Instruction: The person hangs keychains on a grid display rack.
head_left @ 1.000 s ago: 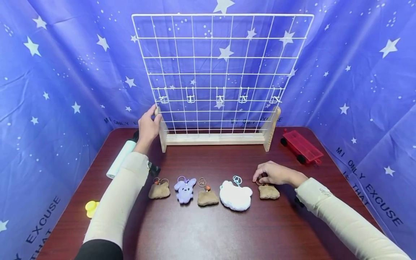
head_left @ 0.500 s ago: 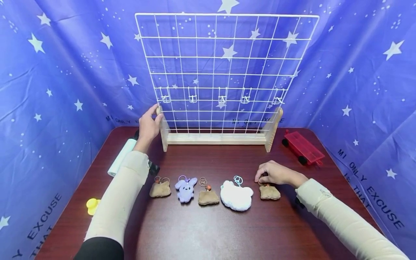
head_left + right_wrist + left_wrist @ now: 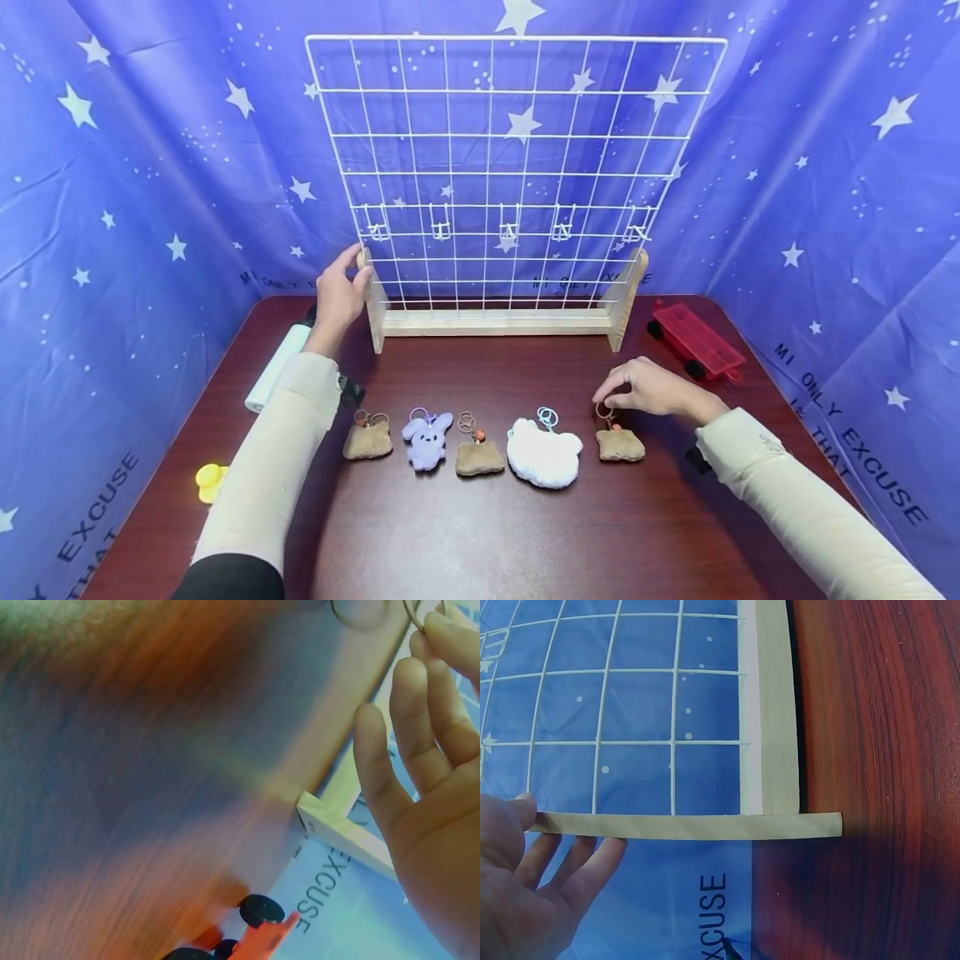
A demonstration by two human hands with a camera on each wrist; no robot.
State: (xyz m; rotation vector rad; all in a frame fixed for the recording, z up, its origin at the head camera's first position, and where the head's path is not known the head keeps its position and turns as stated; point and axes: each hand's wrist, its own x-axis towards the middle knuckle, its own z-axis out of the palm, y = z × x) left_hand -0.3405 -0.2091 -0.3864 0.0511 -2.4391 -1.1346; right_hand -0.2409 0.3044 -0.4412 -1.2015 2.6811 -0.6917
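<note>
My left hand (image 3: pixel 340 298) holds the wooden side post (image 3: pixel 682 826) of a white wire grid rack (image 3: pixel 491 171), thumb on one face and fingers on the other. Between thumb and fingertip, my right hand (image 3: pixel 652 387) pinches the metal ring (image 3: pixel 414 616) of the rightmost brown plush keychain (image 3: pixel 621 445). The ring stands raised above the plush. Left of it lie a white plush keychain (image 3: pixel 543 454), another brown plush keychain (image 3: pixel 480 458), a purple bunny keychain (image 3: pixel 427 444) and a further brown plush keychain (image 3: pixel 367 439). Several white hooks (image 3: pixel 509 231) hang in a row on the grid.
A red toy cart (image 3: pixel 696 340) with black wheels stands at the table's right. On the left are a pale cylinder (image 3: pixel 277 367), partly behind my arm, and a yellow toy duck (image 3: pixel 211 481). Starry blue curtains (image 3: pixel 150 167) enclose the dark red table (image 3: pixel 480 550).
My right hand has lifted slightly and shifted right, and the keychain's ring now stands up in its fingers. The left hand stays on the rack's post.
</note>
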